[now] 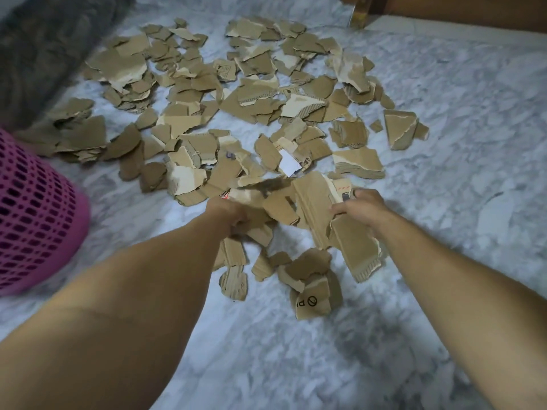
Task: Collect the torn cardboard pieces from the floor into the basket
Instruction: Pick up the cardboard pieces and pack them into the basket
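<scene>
White-grey marbled floor (444, 143), dark grey fuzzy rug (44, 48) top left, wooden furniture (444, 10) top right

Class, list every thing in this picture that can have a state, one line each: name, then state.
left hand: grips a bunch of cardboard pieces
right hand: fingers curled round a stack of cardboard pieces
cardboard pieces: torn, most scattered over the floor
basket: beside the pile at the left edge, inside hidden
floor: marbled, largely littered
</scene>
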`<control>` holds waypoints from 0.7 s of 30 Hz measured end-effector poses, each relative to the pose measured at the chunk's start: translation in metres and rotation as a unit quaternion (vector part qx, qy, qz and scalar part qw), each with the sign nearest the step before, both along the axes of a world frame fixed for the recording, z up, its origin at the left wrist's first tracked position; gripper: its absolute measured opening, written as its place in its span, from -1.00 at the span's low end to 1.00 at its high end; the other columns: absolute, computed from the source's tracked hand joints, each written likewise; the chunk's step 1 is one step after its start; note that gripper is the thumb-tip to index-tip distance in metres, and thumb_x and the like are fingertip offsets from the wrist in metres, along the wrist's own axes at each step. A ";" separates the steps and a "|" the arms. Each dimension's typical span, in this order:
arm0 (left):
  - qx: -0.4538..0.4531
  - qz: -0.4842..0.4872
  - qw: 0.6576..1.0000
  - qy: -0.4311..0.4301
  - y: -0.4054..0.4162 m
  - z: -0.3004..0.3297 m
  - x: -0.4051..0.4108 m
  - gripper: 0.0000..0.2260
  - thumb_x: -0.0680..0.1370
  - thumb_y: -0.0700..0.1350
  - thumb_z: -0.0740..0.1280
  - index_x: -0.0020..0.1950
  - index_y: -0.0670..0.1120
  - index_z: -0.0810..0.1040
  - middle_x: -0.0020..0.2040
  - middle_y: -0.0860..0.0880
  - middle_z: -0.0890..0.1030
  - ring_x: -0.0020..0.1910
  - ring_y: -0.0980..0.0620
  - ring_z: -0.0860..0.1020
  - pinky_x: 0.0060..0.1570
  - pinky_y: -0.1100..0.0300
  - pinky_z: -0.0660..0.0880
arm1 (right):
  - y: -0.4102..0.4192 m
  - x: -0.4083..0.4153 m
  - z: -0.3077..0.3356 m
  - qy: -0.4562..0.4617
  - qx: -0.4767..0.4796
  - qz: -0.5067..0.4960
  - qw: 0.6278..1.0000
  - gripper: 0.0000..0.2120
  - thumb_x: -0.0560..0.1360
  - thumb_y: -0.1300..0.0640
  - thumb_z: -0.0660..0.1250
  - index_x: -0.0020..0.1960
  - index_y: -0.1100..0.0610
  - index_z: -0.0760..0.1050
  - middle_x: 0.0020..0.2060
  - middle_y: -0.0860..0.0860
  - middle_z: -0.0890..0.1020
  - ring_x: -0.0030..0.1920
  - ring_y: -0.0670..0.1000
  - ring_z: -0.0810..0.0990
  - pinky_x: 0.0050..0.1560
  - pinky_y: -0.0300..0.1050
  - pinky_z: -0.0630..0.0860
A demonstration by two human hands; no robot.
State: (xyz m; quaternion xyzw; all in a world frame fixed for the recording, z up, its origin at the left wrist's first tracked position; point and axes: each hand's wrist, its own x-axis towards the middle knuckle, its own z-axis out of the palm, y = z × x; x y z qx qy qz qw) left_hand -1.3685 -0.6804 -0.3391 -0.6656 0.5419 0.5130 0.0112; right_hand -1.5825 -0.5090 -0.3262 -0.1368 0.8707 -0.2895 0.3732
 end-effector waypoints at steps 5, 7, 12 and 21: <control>0.031 -0.013 0.999 0.032 -0.006 0.019 0.020 -0.89 0.47 -0.38 0.39 -0.08 -0.23 0.51 0.02 -0.19 0.52 -0.17 -0.09 0.53 -0.40 0.13 0.53 | -0.013 0.006 0.021 0.016 -0.044 -0.015 0.999 -0.70 0.31 0.06 0.54 0.02 0.05 0.61 -0.04 -0.01 0.67 0.00 0.06 0.64 0.02 -0.07 0.58; 0.037 -0.061 0.997 0.015 -0.004 0.020 0.027 -0.81 0.50 -0.36 0.37 0.10 -0.24 0.53 0.02 -0.16 0.52 -0.15 -0.06 0.52 -0.27 0.11 0.51 | -0.015 0.012 0.028 0.006 -0.052 0.016 0.999 -0.69 0.32 0.07 0.53 0.04 0.07 0.62 -0.05 0.00 0.68 0.00 0.06 0.64 0.00 -0.09 0.58; 0.030 -0.169 0.984 -0.055 0.012 0.011 0.048 -0.65 0.45 -0.17 0.40 0.23 -0.12 0.55 -0.03 -0.09 0.51 -0.01 -0.05 0.54 0.03 0.00 0.58 | -0.013 0.040 0.036 -0.002 -0.001 0.187 0.982 -0.80 0.37 0.13 0.52 -0.08 0.09 0.55 -0.06 0.02 0.62 -0.06 0.02 0.58 -0.16 -0.17 0.47; -0.109 -0.258 0.914 -0.293 0.061 -0.007 0.044 -0.16 0.15 0.40 0.43 0.24 -0.05 0.33 0.19 -0.08 0.32 0.24 -0.15 0.28 0.15 0.03 0.32 | 0.006 0.067 0.010 0.143 0.153 0.398 0.893 -0.18 0.31 -0.26 0.46 0.48 -0.06 0.27 0.39 0.06 0.39 0.36 0.15 0.39 0.26 0.07 0.43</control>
